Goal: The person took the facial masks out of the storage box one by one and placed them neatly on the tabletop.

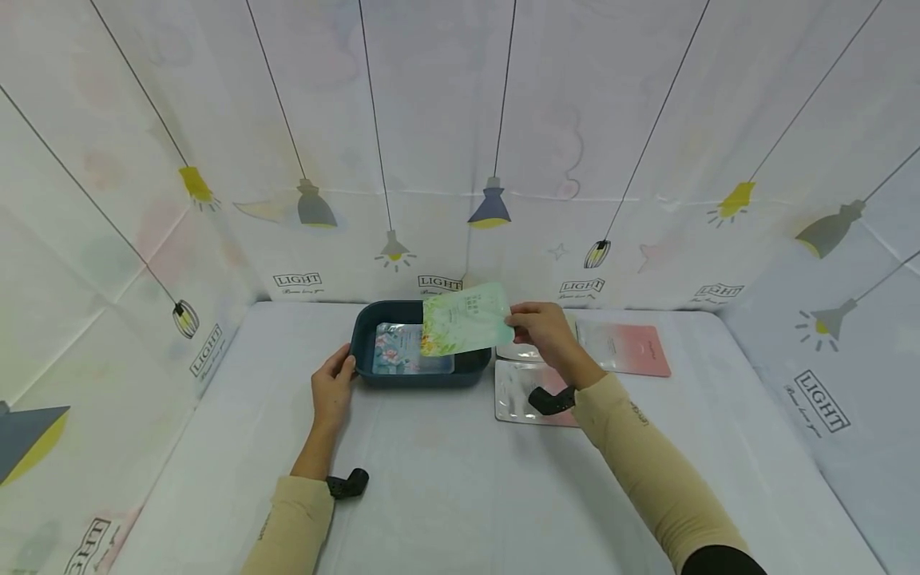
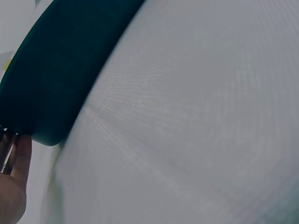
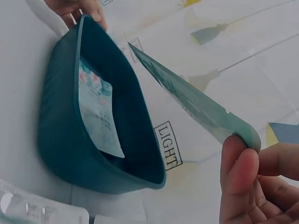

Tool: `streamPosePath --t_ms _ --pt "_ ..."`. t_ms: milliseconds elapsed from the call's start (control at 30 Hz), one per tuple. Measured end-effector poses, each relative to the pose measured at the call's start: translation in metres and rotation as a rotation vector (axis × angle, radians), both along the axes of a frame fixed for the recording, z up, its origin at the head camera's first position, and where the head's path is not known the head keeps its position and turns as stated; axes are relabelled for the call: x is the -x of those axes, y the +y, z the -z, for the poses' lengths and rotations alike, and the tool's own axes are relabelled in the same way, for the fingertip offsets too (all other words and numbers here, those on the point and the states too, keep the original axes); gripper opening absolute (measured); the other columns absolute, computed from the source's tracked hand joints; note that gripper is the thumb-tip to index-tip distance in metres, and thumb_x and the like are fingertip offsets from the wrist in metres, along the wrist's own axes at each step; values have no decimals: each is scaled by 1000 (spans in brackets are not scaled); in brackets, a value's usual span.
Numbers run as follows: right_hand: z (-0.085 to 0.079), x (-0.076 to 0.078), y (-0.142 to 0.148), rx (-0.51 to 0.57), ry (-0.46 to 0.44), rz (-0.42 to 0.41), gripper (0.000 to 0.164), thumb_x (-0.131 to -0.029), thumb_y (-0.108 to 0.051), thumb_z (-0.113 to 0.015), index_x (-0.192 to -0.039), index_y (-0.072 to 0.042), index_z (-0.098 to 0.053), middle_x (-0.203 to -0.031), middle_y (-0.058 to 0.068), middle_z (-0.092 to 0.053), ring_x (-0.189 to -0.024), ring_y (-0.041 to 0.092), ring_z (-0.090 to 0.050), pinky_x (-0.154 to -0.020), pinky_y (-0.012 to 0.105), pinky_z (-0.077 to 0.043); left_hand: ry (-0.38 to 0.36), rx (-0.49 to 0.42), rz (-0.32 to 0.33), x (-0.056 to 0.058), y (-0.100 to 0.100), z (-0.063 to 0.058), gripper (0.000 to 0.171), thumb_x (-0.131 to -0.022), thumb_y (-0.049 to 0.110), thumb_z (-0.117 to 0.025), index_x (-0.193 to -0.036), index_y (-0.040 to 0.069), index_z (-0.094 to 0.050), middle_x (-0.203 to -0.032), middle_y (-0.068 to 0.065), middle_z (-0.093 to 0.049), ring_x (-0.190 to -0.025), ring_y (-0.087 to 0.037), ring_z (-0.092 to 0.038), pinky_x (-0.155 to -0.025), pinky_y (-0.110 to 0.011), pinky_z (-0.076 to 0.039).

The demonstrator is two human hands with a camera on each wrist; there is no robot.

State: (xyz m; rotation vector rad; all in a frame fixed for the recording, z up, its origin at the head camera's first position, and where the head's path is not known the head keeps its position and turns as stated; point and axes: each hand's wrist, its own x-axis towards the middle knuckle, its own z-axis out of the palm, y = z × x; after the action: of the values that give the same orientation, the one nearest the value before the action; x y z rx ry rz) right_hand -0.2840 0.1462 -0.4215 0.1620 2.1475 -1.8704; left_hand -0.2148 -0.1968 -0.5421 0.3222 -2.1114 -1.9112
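A green sheet mask packet with a yellow floral corner is pinched at its right end between the thumb and fingers of my right hand. It hangs tilted above a dark teal bin, apart from it in the right wrist view. Inside the bin lies a blue floral packet, partly covered by the green one in the head view. My left hand touches the bin's left end, its fingers fairly straight against the outer wall.
Right of the bin, a silver-and-pink packet lies on the white table, partly behind my right wrist. Beyond it lies a pink packet, with another pale packet half hidden by my hand. A printed curtain rises behind the table.
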Motion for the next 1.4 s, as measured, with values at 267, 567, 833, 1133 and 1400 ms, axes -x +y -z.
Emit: streamPosePath --t_ms 267,567,833,1133,1400 --pt "1 -9 25 8 40 -8 36 -92 -5 -61 -126 9 -55 -91 1 -65 -70 10 -59 -62 17 -54 11 7 -4 0 1 4 41 -103 21 -49 -140 3 -51 -141 -15 -55 -122 -28 -58 -85 -5 -50" --pt "-1 -20 58 22 32 17 38 -95 -9 -60 -128 6 -52 -91 -3 -61 -71 8 -58 -63 16 -54 -29 -21 17 -5 2 -10 41 -103 15 -48 -141 -2 -48 -143 -19 -52 -124 -30 -56 -94 -20 -50" --pt "-1 -28 82 -6 32 21 44 -96 -11 -58 -134 8 -48 -90 -8 -65 -76 8 -63 -68 17 -56 -3 -4 24 -15 7 -29 41 -102 10 -48 -139 -8 -47 -141 -24 -52 -123 -33 -56 -84 -6 -51" --pt "3 -38 108 45 41 36 42 -96 -9 -59 -130 12 -47 -84 -11 -67 -72 5 -63 -65 18 -56 -17 -15 28 -14 6 -29 41 -102 10 -47 -139 -7 -47 -141 -24 -52 -124 -33 -55 -83 -4 -50" --pt "5 -44 133 26 49 61 30 -95 -10 -61 -121 4 -57 -86 -11 -69 -74 8 -65 -68 20 -58 -19 -15 26 -13 6 -29 41 -103 11 -47 -139 -7 -47 -141 -23 -52 -124 -33 -55 -85 -6 -50"
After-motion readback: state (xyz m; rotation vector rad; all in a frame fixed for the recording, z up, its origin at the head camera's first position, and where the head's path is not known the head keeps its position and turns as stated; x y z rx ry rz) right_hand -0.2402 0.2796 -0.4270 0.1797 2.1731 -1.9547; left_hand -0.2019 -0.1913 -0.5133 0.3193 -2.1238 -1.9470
